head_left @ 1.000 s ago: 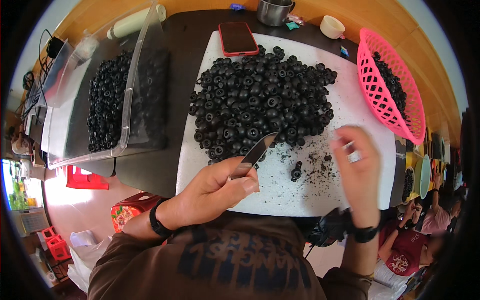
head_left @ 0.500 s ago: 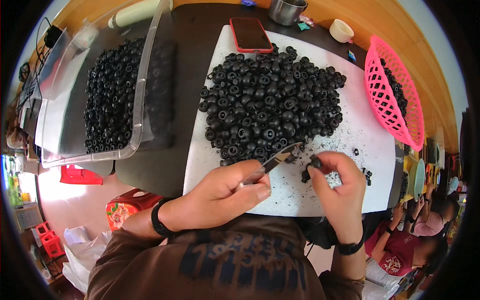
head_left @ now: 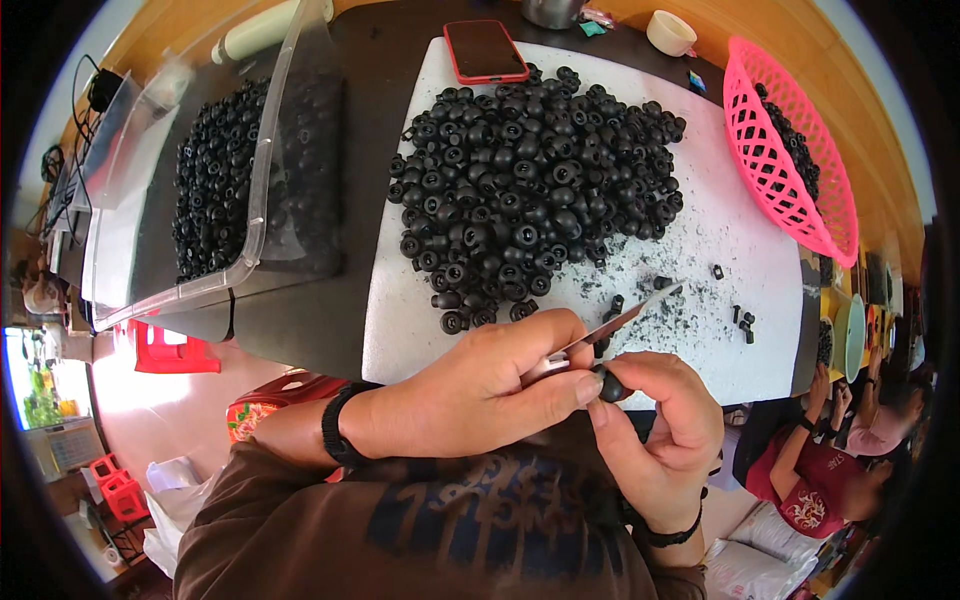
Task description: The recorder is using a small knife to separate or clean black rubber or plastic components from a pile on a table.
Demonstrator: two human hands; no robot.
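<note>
My left hand grips a small knife, its blade pointing up and right over the white board. Right beside it, my right hand pinches one small black rubber part against the base of the blade, close to my chest. A big heap of the same black round parts lies on the board just beyond my hands. Black shavings and a few loose bits are scattered to the right of the heap.
A clear plastic bin with more black parts stands at the left. A pink basket with parts sits at the right edge. A red phone, a small cup and a metal pot are at the back. A person in red sits lower right.
My right hand came in from the shavings at the right with a black part and met the knife; both hands have drawn closer to my body.
</note>
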